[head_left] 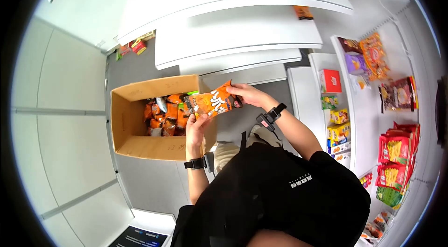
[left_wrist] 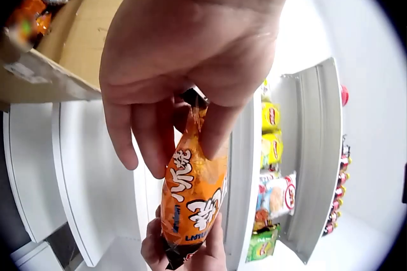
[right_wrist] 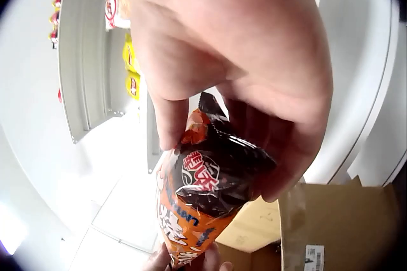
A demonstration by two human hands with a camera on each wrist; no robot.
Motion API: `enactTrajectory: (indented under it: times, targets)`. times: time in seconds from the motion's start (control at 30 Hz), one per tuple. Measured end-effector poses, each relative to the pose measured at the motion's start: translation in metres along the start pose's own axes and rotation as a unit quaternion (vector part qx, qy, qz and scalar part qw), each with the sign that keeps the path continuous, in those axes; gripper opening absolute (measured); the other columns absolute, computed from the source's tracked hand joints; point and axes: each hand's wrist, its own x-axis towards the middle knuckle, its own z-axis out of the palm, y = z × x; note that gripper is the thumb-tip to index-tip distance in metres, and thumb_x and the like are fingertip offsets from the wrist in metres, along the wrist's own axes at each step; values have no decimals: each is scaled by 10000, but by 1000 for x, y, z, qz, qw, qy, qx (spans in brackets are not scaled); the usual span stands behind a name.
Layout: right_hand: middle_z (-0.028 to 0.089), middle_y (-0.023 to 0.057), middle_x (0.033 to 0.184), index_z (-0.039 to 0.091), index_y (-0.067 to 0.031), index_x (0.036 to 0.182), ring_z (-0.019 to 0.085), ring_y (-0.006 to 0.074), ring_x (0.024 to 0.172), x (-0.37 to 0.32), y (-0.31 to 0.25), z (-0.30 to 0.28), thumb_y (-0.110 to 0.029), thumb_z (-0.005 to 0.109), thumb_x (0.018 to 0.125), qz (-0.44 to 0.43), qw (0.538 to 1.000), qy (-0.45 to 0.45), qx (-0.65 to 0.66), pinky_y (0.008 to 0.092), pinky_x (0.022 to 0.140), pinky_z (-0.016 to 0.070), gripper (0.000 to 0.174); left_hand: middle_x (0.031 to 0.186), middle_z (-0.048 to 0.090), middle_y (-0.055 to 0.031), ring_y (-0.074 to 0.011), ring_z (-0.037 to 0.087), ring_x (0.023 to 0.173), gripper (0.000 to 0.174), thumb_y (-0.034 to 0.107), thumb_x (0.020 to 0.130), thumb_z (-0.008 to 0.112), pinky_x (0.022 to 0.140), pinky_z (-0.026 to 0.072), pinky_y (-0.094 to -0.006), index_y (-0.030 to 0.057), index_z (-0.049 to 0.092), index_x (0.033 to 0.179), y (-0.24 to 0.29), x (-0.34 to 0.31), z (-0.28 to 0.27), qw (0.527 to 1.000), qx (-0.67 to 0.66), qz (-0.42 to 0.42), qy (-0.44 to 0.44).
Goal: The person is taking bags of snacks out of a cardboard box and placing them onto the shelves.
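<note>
"What's around you?"
"Grey floor below, white shelves ahead, an open cardboard box on your left."
"What's hard to see?"
"Packets in the box overlap, partly hiding each other."
"And your hands?"
"Your left hand pinches one end of an orange bag, your right hand the other, near the box's right side."

White shelves (tiered), grey floor

head view down from above, close wrist views from opposite ends of the shared orange bag
</note>
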Motion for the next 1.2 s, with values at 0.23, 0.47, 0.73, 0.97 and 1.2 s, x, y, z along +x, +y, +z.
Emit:
enactTrajectory:
  times: [0.23, 0.47, 0.73, 0.97, 1.2]
  targets:
    - [572, 54, 1038, 498, 13, 1164, 534, 120, 907, -93, -6, -74, -268, 630, 831, -97, 987, 119, 49, 262, 742, 453, 455, 904, 582, -15, -128, 586, 852, 106, 150, 869, 577, 834, 486, -330, 65, 535, 918, 4, 28, 105, 991, 80, -18, -105]
    - [583, 62, 996, 515, 31, 1124, 545, 122, 864, -121, -4, -104, -256, 633, 825, -94, 974, 183, 89, 258, 730, 445, 431, 758, 549, 46, -28, 458, 693, 88, 108, 876, 579, 617, 350, -176, 73, 547, 802, -17, 86, 125, 977, 189, 45, -93]
    - [544, 96, 1151, 451, -8, 1239, 562, 181, 996, -112, -26, -136, -228, 600, 832, -92, 970, 181, 135, 326, 842, 471, 486, 803, 580, 22, -69, 530, 731, 143, 173, 847, 625, 657, 406, -213, 49, 577, 901, -5, 151, 155, 973, 199, 64, -100]
    - [556, 49, 1055, 478, -87, 1156, 531, 170, 975, -59, -35, -227, -261, 639, 797, -192, 874, 291, 338, 319, 859, 427, 430, 961, 609, -15, -125, 586, 840, 253, 224, 842, 618, 723, 424, -258, 75, 560, 1037, 25, 191, 173, 961, 255, 35, -100]
    - [561, 113, 1060, 452, -42, 1138, 578, 235, 943, 14, -75, -331, -203, 607, 836, -250, 782, 369, 436, 361, 829, 503, 376, 990, 614, -34, -156, 594, 862, 270, 232, 853, 606, 751, 451, -274, 65, 550, 1059, 29, 200, 175, 964, 262, 16, -36]
